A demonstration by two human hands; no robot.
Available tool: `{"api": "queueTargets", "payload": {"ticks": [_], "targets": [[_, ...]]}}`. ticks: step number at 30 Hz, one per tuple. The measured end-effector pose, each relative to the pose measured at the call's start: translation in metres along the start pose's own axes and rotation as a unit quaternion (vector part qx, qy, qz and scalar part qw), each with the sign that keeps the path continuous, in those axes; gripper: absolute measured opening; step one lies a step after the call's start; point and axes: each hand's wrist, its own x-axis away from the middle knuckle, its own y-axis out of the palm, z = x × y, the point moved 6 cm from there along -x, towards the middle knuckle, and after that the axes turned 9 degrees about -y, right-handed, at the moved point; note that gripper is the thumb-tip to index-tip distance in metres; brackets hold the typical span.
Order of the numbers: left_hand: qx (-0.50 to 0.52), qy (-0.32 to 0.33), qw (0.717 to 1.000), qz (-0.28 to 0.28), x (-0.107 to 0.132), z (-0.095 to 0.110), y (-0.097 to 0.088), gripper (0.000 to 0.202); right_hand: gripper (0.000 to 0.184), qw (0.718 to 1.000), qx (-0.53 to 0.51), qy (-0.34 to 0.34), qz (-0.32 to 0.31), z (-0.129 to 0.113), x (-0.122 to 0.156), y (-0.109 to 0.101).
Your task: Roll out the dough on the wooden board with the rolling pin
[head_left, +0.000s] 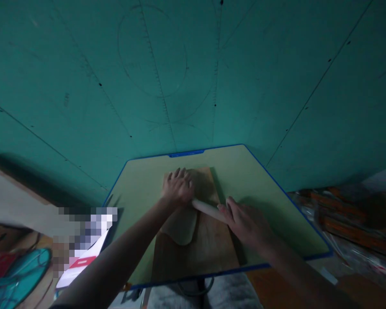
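Observation:
A pale rolling pin (209, 210) lies slantwise across a wooden board (196, 258). My right hand (244, 219) is closed around the pin's right end. Over the pin's other end lies my left hand (177, 189), its fingers stretched forward on the upper part of the board. That end of the pin is hidden beneath it. A thin, flat sheet of dough (182, 227) with a rounded near edge spreads on the board below my left wrist, its far part covered by the hand.
The board rests on a small pale table (263, 189) with a blue rim, set against a green wall (193, 86). A lit, partly pixelated screen (86, 253) stands at the left edge. Wooden pieces and plastic wrapping (350, 223) lie at the right.

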Motion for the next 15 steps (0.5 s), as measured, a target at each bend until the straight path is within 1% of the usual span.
{"api": "queueTargets", "payload": {"ticks": [3,5,7,9,11,13,15], "targets": [[-0.001,-0.012,1.0,-0.018,-0.017,0.002,0.007,0.043,0.041,0.995,0.054,-0.056,-0.063,0.002,-0.011,-0.004],[-0.006,-0.009,1.0,-0.028,-0.029,0.005,0.011,0.042,0.041,0.989,0.099,-0.064,-0.085,0.006,-0.022,-0.01],[-0.009,0.007,0.999,-0.033,-0.039,0.011,0.012,0.041,0.039,0.989,0.121,-0.028,-0.084,0.013,-0.033,-0.02],[-0.008,0.016,1.0,-0.024,-0.045,0.016,0.009,0.04,0.042,0.989,0.122,0.035,-0.07,0.021,-0.04,-0.029],[-0.01,0.023,1.0,-0.011,-0.043,0.018,0.005,0.039,0.048,0.989,0.116,0.073,-0.055,0.024,-0.041,-0.034],[-0.01,0.035,0.999,0.003,-0.031,0.016,0.001,0.037,0.047,0.99,0.112,0.067,-0.05,0.019,-0.037,-0.033],[-0.01,0.055,0.998,0.013,-0.012,0.011,0.001,0.036,0.045,0.992,0.103,0.05,-0.052,0.011,-0.029,-0.027]]}}
